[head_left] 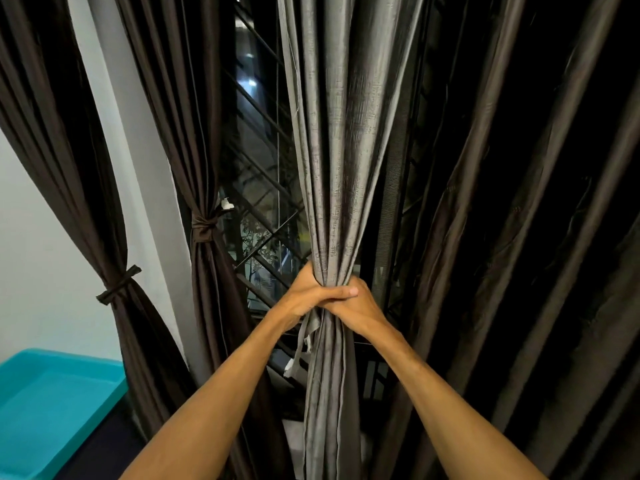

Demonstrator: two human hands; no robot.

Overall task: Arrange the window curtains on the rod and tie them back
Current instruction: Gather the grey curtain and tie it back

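Observation:
A grey curtain panel (332, 140) hangs down the middle of the view, bunched into folds. My left hand (306, 292) and my right hand (358, 308) wrap around the bunch together at about waist height, fingers overlapping. A grey fabric strip (303, 341) with a frayed pale end dangles just below my left hand. The curtain rod is out of view.
Two dark brown curtains (204, 161) (59, 140) at the left are gathered with knotted tiebacks (204, 228) (117, 285). A wide dark curtain (519, 202) hangs loose at the right. A window grille (263, 188) lies behind. A turquoise tray (52, 407) sits at the lower left.

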